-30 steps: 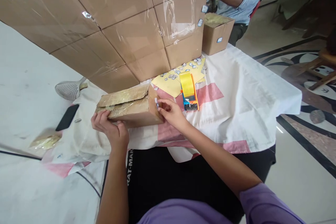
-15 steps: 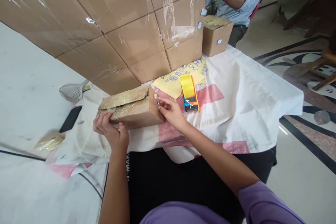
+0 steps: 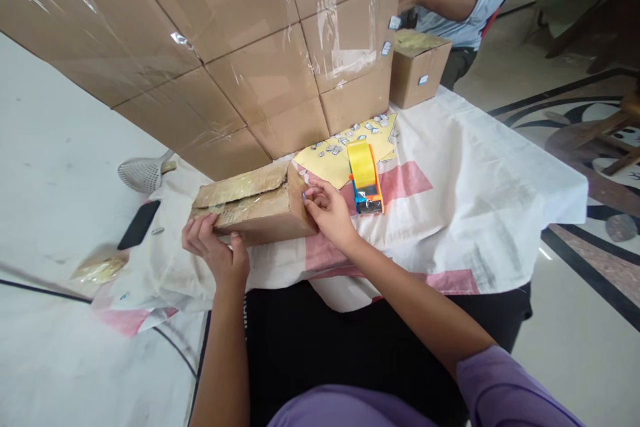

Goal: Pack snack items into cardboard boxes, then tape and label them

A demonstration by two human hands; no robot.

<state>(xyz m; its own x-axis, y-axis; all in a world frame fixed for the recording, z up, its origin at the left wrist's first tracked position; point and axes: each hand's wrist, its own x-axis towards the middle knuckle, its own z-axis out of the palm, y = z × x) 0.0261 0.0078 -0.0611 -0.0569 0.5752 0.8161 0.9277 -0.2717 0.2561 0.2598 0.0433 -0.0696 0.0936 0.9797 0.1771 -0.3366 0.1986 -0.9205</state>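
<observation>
A small brown cardboard box (image 3: 265,217) lies on the cloth in front of me, clear tape over its top flaps. Its left end is gripped by my left hand (image 3: 217,250), with fingers on the top edge and thumb on the near side. My right hand (image 3: 330,213) is at the box's right end, fingers curled and pinched around a small bluish-white sticker (image 3: 303,196) against the cardboard. The fingertips partly hide that sticker. Right of this hand lies a tape dispenser (image 3: 364,173) with a yellow roll. Behind it, a yellow sheet (image 3: 323,163) carries several small paper pieces.
A tall stack of taped boxes (image 3: 260,73) rises behind. A labelled box (image 3: 420,73) stands near a seated person (image 3: 455,0). To the left lie a skimmer (image 3: 143,175), a black phone (image 3: 139,224) and crumpled tape (image 3: 103,268). The tablecloth (image 3: 465,187) hangs over the edge.
The view has shifted slightly. My right fingers have moved a little at the box's end; my left hand keeps its hold. The other person's forearm is a bit lower.
</observation>
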